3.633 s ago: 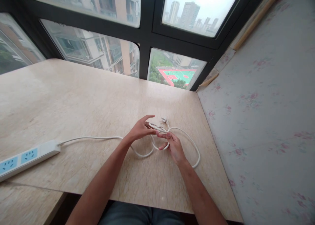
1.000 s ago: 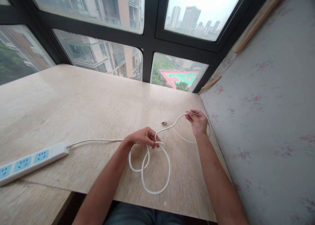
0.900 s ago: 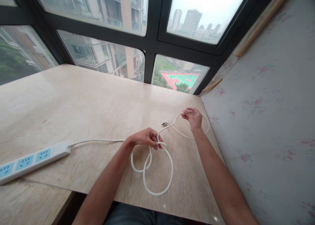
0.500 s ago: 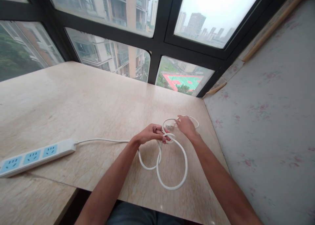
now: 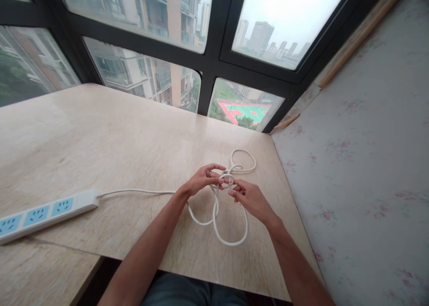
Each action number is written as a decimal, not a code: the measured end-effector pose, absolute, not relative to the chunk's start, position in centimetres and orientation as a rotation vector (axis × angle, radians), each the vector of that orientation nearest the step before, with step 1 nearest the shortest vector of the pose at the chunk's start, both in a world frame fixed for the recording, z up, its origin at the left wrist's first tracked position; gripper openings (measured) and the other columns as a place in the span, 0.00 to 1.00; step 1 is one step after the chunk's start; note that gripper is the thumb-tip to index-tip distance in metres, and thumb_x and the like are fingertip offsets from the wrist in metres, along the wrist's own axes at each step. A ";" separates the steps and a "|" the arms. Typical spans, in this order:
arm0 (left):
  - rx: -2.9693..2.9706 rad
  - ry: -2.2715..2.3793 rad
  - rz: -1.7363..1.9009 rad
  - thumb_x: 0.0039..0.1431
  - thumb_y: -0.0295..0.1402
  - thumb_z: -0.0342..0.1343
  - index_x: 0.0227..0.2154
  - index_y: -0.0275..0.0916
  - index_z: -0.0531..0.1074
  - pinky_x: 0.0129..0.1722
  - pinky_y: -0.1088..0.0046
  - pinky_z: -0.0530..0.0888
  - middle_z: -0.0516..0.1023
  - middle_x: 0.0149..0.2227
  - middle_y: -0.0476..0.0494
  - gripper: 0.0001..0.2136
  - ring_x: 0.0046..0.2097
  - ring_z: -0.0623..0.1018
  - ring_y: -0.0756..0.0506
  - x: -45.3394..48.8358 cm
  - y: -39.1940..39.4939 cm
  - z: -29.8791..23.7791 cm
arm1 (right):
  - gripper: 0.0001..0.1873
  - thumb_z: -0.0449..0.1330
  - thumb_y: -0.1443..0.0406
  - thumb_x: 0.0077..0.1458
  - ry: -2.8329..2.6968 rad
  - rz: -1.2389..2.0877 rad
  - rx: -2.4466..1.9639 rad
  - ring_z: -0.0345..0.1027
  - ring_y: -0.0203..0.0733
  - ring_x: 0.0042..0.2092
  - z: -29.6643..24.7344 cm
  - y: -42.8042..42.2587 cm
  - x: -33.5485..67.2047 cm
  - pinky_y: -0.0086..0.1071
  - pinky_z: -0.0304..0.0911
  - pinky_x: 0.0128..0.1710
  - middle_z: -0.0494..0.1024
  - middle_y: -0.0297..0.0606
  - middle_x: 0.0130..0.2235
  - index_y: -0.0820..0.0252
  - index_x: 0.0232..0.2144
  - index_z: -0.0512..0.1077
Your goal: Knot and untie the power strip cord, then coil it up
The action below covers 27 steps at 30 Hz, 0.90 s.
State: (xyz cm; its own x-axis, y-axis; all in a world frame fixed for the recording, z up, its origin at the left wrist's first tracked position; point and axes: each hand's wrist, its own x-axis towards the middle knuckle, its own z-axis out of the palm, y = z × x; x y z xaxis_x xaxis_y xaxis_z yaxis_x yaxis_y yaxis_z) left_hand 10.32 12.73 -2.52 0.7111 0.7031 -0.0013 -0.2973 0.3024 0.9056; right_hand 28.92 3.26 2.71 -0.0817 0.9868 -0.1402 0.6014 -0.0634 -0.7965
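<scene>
A white power cord (image 5: pixel 231 243) lies in loops, crossing itself between my two hands. My left hand (image 5: pixel 206 178) pinches the cord at the crossing, thumb and fingers closed around it. From the other side, my right hand (image 5: pixel 250 196) grips the cord close to the left fingertips. One loop hangs toward me below the hands; another lies beyond them near the window. Its plug is mostly hidden behind the fingers. To the left, the cord runs straight to a white power strip (image 5: pixel 83 201) with blue socket faces.
The hands are over a beige marble-patterned surface (image 5: pixel 117 136), whose front edge is close to my legs (image 5: pixel 194 290). A dark-framed window (image 5: pixel 208 91) stands behind it. A flowered wall (image 5: pixel 355 172) bounds the right side.
My right hand has come back toward me, from the far loop to the cord beside my left hand. The near loop has become a little smaller. The left hand keeps its hold.
</scene>
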 end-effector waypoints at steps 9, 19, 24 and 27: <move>1.061 0.565 0.924 0.46 0.34 0.67 0.43 0.35 0.66 0.33 0.71 0.70 0.81 0.30 0.43 0.22 0.26 0.78 0.48 10.5 13.2 -2.8 | 0.21 0.48 0.66 0.61 -1.954 0.907 -1.700 0.72 0.38 0.33 1.0 -1.4 29.8 0.32 0.66 0.37 0.79 0.39 0.36 0.59 0.52 0.73; 0.890 1.003 1.137 0.40 0.32 0.65 0.37 0.34 0.70 0.28 0.75 0.68 0.81 0.30 0.42 0.18 0.26 0.78 0.48 10.0 15.1 -4.6 | 0.16 0.49 0.60 0.61 -1.626 0.583 -1.827 0.74 0.45 0.40 -0.7 -6.1 34.1 0.39 0.69 0.42 0.78 0.44 0.39 0.57 0.43 0.75; 0.928 1.012 1.071 0.40 0.35 0.66 0.37 0.34 0.72 0.27 0.75 0.70 0.80 0.30 0.42 0.19 0.26 0.78 0.48 9.9 15.3 -4.9 | 0.18 0.53 0.55 0.53 -1.209 0.493 -2.060 0.75 0.48 0.35 -2.9 -8.1 36.5 0.39 0.71 0.35 0.79 0.45 0.35 0.60 0.40 0.73; 0.979 0.983 1.052 0.40 0.35 0.67 0.36 0.34 0.73 0.26 0.75 0.70 0.80 0.29 0.43 0.19 0.26 0.77 0.49 10.2 15.0 -5.0 | 0.18 0.52 0.59 0.51 -1.217 0.319 -2.187 0.75 0.51 0.40 -4.2 -8.3 37.1 0.43 0.71 0.40 0.78 0.48 0.40 0.61 0.42 0.72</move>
State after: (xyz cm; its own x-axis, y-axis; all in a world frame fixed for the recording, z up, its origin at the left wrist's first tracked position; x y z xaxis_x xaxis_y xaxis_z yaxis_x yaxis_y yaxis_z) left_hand 10.23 15.00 -4.96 0.2005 0.9666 -0.1596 -0.2243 0.2038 0.9530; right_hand 37.09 -8.29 -4.18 0.5487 0.8321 0.0806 0.6856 -0.3927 -0.6130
